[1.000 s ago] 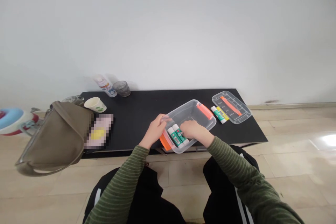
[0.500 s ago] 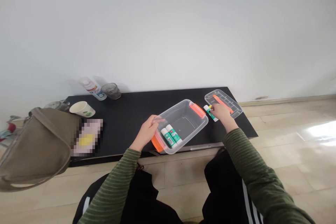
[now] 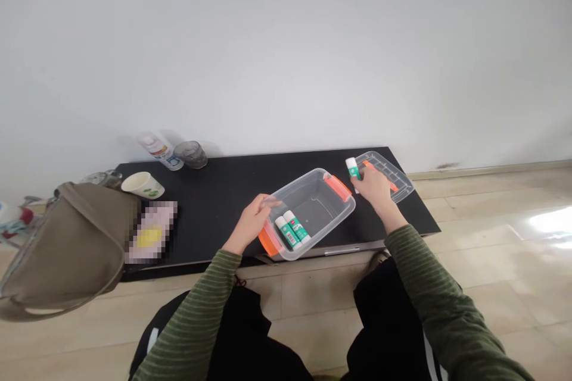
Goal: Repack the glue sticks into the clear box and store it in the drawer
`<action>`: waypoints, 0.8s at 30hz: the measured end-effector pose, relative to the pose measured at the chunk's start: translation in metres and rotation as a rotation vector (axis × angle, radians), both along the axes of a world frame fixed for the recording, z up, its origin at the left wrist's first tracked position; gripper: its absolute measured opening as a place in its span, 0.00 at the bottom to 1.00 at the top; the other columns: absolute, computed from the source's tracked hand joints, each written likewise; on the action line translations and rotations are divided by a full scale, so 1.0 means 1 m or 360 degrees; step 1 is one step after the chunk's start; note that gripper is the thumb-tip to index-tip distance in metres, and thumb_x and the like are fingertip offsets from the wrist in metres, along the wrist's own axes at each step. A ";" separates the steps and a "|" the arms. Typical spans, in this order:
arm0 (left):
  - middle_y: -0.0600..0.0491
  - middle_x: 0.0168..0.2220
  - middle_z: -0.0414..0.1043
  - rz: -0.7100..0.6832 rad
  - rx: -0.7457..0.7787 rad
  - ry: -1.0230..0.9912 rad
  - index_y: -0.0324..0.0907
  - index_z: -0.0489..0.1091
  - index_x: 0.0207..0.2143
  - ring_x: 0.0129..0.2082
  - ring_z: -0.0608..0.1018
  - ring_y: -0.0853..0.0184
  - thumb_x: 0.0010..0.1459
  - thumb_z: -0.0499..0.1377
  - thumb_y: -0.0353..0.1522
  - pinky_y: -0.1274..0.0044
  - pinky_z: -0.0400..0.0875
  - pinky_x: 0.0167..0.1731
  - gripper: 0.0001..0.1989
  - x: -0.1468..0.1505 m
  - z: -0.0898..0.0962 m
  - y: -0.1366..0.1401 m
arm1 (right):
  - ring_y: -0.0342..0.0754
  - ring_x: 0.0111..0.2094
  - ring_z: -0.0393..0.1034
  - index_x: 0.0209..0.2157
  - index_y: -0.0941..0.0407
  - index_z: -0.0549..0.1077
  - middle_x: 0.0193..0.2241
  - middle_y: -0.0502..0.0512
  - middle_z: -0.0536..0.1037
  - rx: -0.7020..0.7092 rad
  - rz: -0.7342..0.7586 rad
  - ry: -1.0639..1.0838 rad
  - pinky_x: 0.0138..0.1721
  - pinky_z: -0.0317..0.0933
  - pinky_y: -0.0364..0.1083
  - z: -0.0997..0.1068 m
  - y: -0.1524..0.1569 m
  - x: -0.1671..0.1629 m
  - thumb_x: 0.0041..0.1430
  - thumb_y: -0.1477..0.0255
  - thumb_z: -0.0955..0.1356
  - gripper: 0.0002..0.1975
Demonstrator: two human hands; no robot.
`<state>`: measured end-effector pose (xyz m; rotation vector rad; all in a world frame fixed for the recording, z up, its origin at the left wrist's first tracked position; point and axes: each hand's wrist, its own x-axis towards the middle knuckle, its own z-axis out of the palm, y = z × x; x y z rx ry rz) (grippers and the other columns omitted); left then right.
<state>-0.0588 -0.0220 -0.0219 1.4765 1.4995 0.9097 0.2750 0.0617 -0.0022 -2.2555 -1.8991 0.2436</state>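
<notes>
A clear plastic box (image 3: 313, 245) with orange latches stands on the black table. My left hand (image 3: 252, 220) grips its left rim, thumb and fingers closed on the edge. Inside the box, at the near left end, two green-and-white glue sticks (image 3: 292, 231) lie side by side. Right of the box, my right hand (image 3: 374, 189) is closed around another glue stick (image 3: 353, 168), whose white end points up and away. Behind that hand lies the clear lid (image 3: 393, 172) with its orange strip, partly covered by the fingers.
At the table's (image 3: 214, 202) left end stand a paper cup (image 3: 142, 185), a dark glass (image 3: 191, 155) and a white spray can (image 3: 159, 150). A brown bag (image 3: 75, 244) leans over the left edge beside a blurred pink item (image 3: 154, 232). A wall runs behind.
My right hand has lifted the glue stick off the table and tipped it more upright. The left hand keeps its hold on the box.
</notes>
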 end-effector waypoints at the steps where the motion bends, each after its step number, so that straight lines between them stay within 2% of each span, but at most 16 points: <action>1: 0.49 0.47 0.80 -0.0005 -0.0008 -0.0006 0.44 0.69 0.43 0.34 0.79 0.62 0.51 0.51 0.30 0.71 0.70 0.38 0.16 0.000 -0.001 0.001 | 0.56 0.43 0.74 0.43 0.57 0.76 0.40 0.63 0.80 0.0146 0.0040 0.0073 0.39 0.61 0.47 0.011 -0.003 -0.006 0.63 0.62 0.63 0.16; 3: 0.49 0.48 0.80 -0.0020 0.0007 -0.0024 0.44 0.69 0.42 0.40 0.80 0.61 0.51 0.51 0.30 0.70 0.71 0.41 0.15 -0.002 -0.005 0.002 | 0.54 0.41 0.73 0.44 0.57 0.74 0.39 0.61 0.80 0.0349 0.0205 0.0207 0.38 0.60 0.45 0.033 -0.013 -0.026 0.63 0.61 0.63 0.16; 4: 0.48 0.47 0.80 -0.0031 0.0025 -0.0036 0.44 0.69 0.42 0.43 0.80 0.60 0.51 0.51 0.30 0.69 0.70 0.44 0.15 -0.002 -0.006 0.003 | 0.53 0.40 0.73 0.44 0.56 0.74 0.39 0.60 0.80 0.0361 0.0318 0.0249 0.37 0.60 0.45 0.042 -0.019 -0.038 0.62 0.61 0.63 0.16; 5: 0.48 0.47 0.80 -0.0040 0.0042 -0.0048 0.44 0.69 0.42 0.47 0.80 0.59 0.52 0.51 0.30 0.69 0.70 0.46 0.15 -0.003 -0.008 0.003 | 0.52 0.39 0.73 0.43 0.55 0.74 0.38 0.58 0.80 0.0310 0.0427 0.0262 0.36 0.59 0.45 0.048 -0.025 -0.051 0.62 0.61 0.64 0.16; 8: 0.48 0.47 0.80 -0.0034 0.0073 -0.0069 0.43 0.69 0.42 0.52 0.78 0.58 0.53 0.51 0.31 0.68 0.68 0.51 0.15 -0.004 -0.010 0.005 | 0.53 0.37 0.75 0.38 0.55 0.77 0.34 0.57 0.81 -0.0086 0.0715 0.0133 0.35 0.61 0.45 0.055 -0.041 -0.089 0.58 0.59 0.66 0.15; 10: 0.48 0.47 0.80 -0.0037 0.0083 -0.0065 0.43 0.69 0.43 0.53 0.78 0.59 0.54 0.51 0.31 0.68 0.67 0.52 0.14 -0.004 -0.010 0.005 | 0.56 0.40 0.76 0.37 0.56 0.79 0.37 0.60 0.81 -0.0347 0.0830 -0.0020 0.36 0.63 0.46 0.049 -0.046 -0.111 0.57 0.60 0.67 0.16; 13: 0.48 0.47 0.80 -0.0080 0.0090 -0.0038 0.43 0.69 0.43 0.53 0.78 0.59 0.53 0.50 0.30 0.69 0.67 0.53 0.15 -0.004 -0.010 0.005 | 0.60 0.45 0.76 0.42 0.58 0.80 0.44 0.65 0.81 -0.0589 0.0866 -0.0219 0.39 0.66 0.49 0.031 -0.047 -0.131 0.56 0.63 0.68 0.17; 18: 0.49 0.48 0.80 -0.0084 0.0069 0.0053 0.44 0.69 0.43 0.49 0.79 0.60 0.53 0.50 0.28 0.70 0.69 0.48 0.16 -0.006 -0.010 0.006 | 0.60 0.48 0.76 0.48 0.57 0.79 0.48 0.67 0.80 -0.0721 0.0877 -0.0350 0.44 0.69 0.51 0.007 -0.042 -0.144 0.56 0.70 0.69 0.18; 24: 0.49 0.49 0.80 -0.0098 0.0044 0.0091 0.44 0.68 0.44 0.46 0.80 0.60 0.54 0.50 0.28 0.71 0.69 0.43 0.15 -0.006 -0.008 0.004 | 0.60 0.50 0.76 0.49 0.58 0.79 0.49 0.68 0.79 -0.0858 0.1017 -0.0434 0.45 0.69 0.53 0.001 -0.041 -0.147 0.57 0.72 0.68 0.18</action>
